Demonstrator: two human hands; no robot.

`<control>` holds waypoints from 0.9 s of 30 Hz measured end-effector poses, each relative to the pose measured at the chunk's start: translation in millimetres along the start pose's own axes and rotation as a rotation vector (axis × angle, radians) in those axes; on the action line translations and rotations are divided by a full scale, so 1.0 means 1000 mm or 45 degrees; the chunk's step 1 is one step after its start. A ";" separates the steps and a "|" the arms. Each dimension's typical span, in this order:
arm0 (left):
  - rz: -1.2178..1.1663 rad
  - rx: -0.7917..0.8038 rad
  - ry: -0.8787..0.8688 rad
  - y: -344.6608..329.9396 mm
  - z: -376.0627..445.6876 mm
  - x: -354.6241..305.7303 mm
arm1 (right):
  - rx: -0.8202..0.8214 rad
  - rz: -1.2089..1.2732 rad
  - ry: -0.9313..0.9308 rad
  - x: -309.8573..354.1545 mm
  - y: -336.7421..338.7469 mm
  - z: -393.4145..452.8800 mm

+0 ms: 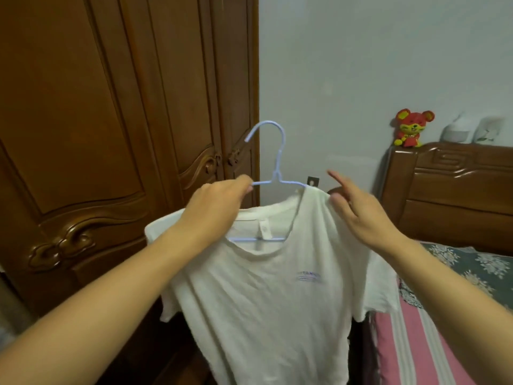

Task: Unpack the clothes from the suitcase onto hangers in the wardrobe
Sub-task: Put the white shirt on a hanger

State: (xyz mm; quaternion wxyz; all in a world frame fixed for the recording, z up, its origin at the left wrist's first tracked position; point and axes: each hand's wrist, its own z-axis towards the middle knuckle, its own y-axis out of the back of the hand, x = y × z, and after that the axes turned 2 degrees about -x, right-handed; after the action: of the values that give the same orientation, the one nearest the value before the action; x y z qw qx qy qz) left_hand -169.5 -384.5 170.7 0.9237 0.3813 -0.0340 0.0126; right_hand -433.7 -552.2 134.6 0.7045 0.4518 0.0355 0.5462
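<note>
Wardrobe (pixel 83 134) doors closed, far left of my fingers. My left hand (pixel 216 207) pinches left arm of blue hanger (pixel 277 162), fingers curled round wire at bare shoulder. White T-shirt (pixel 263 287) hangs below fingers; right shoulder seated on hanger, left shoulder slipped off. My right hand (pixel 361 215) pinches collar fabric between thumb and finger, other fingers spread. I judge: keep hanger level, draw neckline over bare arm, avoid stretching collar. Suitcase not visible.

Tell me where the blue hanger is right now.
Head view, centre: the blue hanger sits inside the white T-shirt, gripped by the left hand, in front of the closed wardrobe.
</note>
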 end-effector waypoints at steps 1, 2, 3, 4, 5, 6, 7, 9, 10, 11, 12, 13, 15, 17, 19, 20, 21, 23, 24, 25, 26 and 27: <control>-0.009 -0.011 0.001 0.000 -0.004 0.006 | 0.042 -0.076 -0.090 -0.019 -0.004 -0.014; 0.003 -0.004 0.000 -0.001 -0.008 0.010 | 0.089 -0.132 -0.172 -0.037 -0.010 -0.029; 0.032 0.022 0.003 -0.003 -0.012 0.014 | 0.097 -0.128 -0.250 -0.050 -0.016 -0.041; 0.067 0.061 0.012 -0.006 -0.016 0.019 | 0.033 -0.054 -0.337 -0.060 -0.021 -0.050; 0.099 0.101 0.008 -0.009 -0.020 0.025 | -0.071 0.026 -0.428 -0.067 -0.025 -0.056; 0.115 0.132 -0.001 -0.010 -0.023 0.032 | -0.172 0.060 -0.505 -0.073 -0.026 -0.060; 0.109 0.142 -0.029 -0.011 -0.026 0.039 | -0.240 0.045 -0.548 -0.077 -0.026 -0.061; 0.080 0.130 -0.145 -0.011 -0.033 0.050 | -0.327 0.004 -0.603 -0.085 -0.023 -0.059; 0.076 0.119 -0.210 -0.010 -0.036 0.052 | -0.348 -0.008 -0.640 -0.088 -0.021 -0.055; 0.078 0.098 -0.255 -0.009 -0.039 0.051 | -0.341 -0.063 -0.662 -0.088 -0.019 -0.049; 0.080 0.068 -0.264 -0.007 -0.041 0.049 | -0.316 -0.159 -0.645 -0.085 -0.018 -0.042; 0.066 0.043 -0.234 -0.005 -0.042 0.044 | -0.289 -0.259 -0.573 -0.074 -0.018 -0.034; -0.023 0.002 -0.098 -0.001 -0.041 0.035 | -0.191 -0.212 -0.282 -0.035 -0.022 -0.014; -0.080 -0.007 0.007 0.005 -0.038 0.031 | 0.130 -0.018 -0.005 0.018 -0.029 0.001; -0.087 0.016 0.084 0.012 -0.039 0.034 | 0.398 -0.104 0.149 0.049 -0.041 0.011; -0.096 0.040 0.118 0.019 -0.043 0.039 | 0.409 -0.211 0.241 0.055 -0.050 0.016; -0.122 0.064 0.132 0.023 -0.048 0.043 | 0.346 -0.285 0.324 0.058 -0.052 0.019; -0.143 0.141 0.178 0.042 -0.060 0.054 | 0.133 -0.308 0.446 0.067 -0.060 0.028; -0.131 0.209 0.232 0.052 -0.064 0.059 | 0.076 -0.272 0.483 0.071 -0.063 0.032; -0.096 0.297 0.312 0.063 -0.071 0.069 | 0.055 -0.220 0.523 0.080 -0.067 0.038; -0.050 0.400 0.397 0.072 -0.076 0.077 | 0.044 -0.171 0.548 0.085 -0.070 0.042; 0.014 0.469 0.489 0.082 -0.085 0.087 | 0.045 -0.142 0.573 0.094 -0.076 0.047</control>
State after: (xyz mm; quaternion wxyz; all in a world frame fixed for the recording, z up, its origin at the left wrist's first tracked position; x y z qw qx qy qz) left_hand -82.1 -266.5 174.9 0.8281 0.5336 0.1425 0.0958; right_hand -314.6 -504.8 152.1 0.6998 0.3281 0.2263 0.5928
